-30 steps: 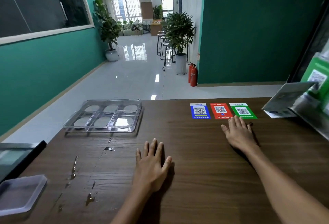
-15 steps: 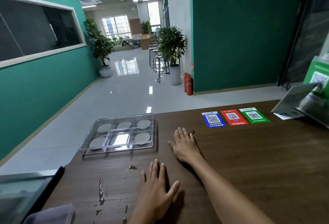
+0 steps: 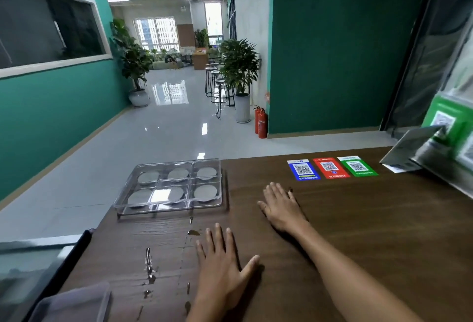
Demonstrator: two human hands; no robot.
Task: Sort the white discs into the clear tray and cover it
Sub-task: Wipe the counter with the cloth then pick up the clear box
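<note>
A clear tray [image 3: 122, 204] with a clear lid on top stands at the far left edge of the wooden table [image 3: 371, 232]. Several white discs [image 3: 206, 191] lie in its compartments, one per cell. My left hand [image 3: 221, 268] rests flat on the table in front of the tray, fingers spread, holding nothing. My right hand [image 3: 281, 206] lies flat to the right of the tray, also with nothing in it, about a hand's width from the tray's side.
Drops of liquid [image 3: 148, 265] streak the wood between my left hand and the left edge. A frosted plastic container [image 3: 74, 303] sits at the near left corner. Blue, red and green code cards [image 3: 331, 168] lie at the far edge. A green stand [image 3: 445, 129] and leaflet are at right.
My right hand has drawn in from near the code cards toward the tray's right side. The view has shifted, so the tray sits closer to the middle. Left hand stays flat.
</note>
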